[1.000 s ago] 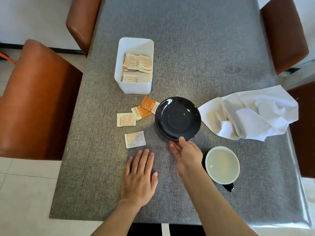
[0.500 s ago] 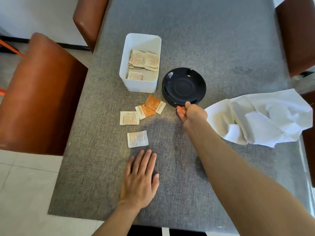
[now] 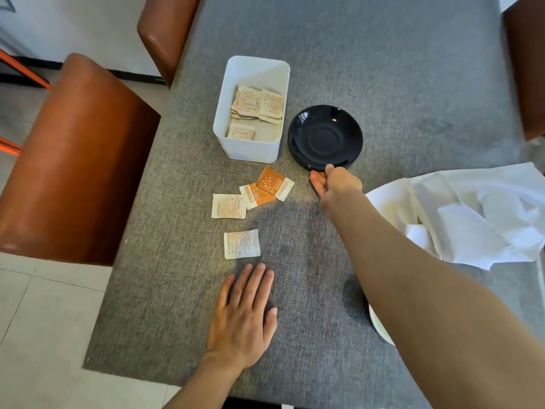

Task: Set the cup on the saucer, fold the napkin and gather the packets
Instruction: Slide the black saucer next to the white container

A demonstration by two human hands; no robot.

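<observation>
Inside white bin point(image 3: 247, 149): packets point(image 3: 259, 106).

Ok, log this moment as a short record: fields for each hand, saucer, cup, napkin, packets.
left hand: flat on the table, holding nothing
right hand: at the saucer's near rim, thumb on it
saucer: bare, beside the bin
cup: mostly hidden by the right forearm, not on the saucer
napkin: crumpled, unfolded
packets: four loose on the table, more in the bin
</observation>
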